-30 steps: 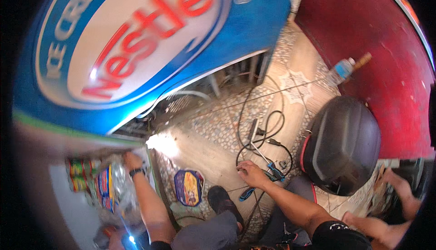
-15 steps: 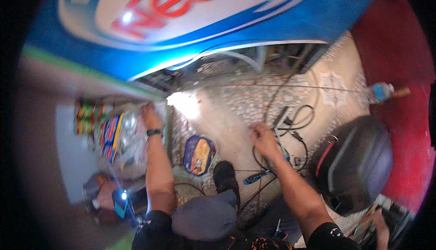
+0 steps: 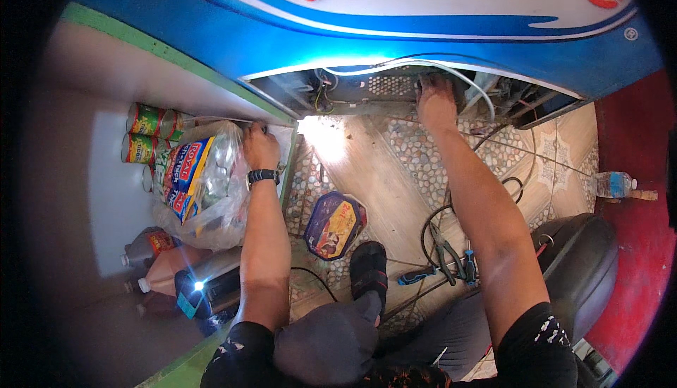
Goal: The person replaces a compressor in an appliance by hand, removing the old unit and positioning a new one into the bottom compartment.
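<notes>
With 12 o'clock at the top of the head view, the opening (image 3: 363, 108) in the base of the freezer (image 3: 423, 44) lay ahead of us at 12 o'clock. Its long axis ran roughly from 9 to 3 o'clock, dipping slightly toward 3.

Our right hand (image 3: 436, 102) was the nearer one: its fingers reached into the opening, with the forearm entering from 5 o'clock. The perforated plate (image 3: 391, 86) lay just beside that hand at 10 o'clock, the pale hose (image 3: 482, 90) near it at 3 o'clock, and thin wires (image 3: 323, 99) farther off at 9 o'clock. The fingertips were in shadow; we could not tell whether they grasped anything.

Our left hand (image 3: 261, 148) was at the edge of the shelf (image 3: 116, 194), outside the opening, which lay at 2 o'clock from it. Its fingers were bent; we could not tell whether they gripped the edge. The bag (image 3: 218, 155) lay just beside it at 8 o'clock.

The pliers (image 3: 446, 254) lay well apart from the right hand at 6 o'clock.
</notes>
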The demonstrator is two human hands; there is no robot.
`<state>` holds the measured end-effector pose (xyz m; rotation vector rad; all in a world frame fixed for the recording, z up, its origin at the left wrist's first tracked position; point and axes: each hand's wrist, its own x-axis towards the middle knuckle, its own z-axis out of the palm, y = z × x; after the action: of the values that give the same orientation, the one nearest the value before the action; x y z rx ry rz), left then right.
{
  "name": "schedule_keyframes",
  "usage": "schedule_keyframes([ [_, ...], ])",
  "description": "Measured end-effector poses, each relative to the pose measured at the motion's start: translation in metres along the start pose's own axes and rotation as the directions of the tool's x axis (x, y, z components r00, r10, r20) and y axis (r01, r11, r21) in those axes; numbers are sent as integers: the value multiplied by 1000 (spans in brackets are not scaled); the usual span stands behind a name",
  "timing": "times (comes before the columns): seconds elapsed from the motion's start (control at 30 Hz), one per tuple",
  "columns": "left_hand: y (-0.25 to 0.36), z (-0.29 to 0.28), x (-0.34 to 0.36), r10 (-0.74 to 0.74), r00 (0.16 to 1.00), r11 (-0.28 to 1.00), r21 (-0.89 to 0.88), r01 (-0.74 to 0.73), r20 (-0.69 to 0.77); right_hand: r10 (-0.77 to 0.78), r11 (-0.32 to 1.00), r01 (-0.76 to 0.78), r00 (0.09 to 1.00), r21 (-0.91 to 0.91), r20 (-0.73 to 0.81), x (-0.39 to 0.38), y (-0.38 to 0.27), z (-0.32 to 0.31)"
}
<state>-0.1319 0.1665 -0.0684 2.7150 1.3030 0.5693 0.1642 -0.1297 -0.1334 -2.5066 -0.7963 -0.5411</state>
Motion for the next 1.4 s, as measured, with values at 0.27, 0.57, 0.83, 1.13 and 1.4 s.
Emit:
schedule_keyframes([
  [0.27,-14,-17,-4,-302,919,606,-694,389,252,37,999,-42,967,15,251,5,-29,-1],
  [0.57,42,-22,-36,-165,736,-399,-727,559,656,84,992,-98,983,81,163,7,-5,-21],
  [0.83,142,33,-139,164,586,207,-608,766,794,179,984,-171,950,-55,255,18,-6,-22],
  [1.13,176,67,-225,685,473,728,-523,-442,554,203,975,-222,927,25,316,20,-5,-22],
  [1.4,168,81,-241,817,421,576,-529,-624,393,132,990,-143,953,19,274,17,-10,-30],
])
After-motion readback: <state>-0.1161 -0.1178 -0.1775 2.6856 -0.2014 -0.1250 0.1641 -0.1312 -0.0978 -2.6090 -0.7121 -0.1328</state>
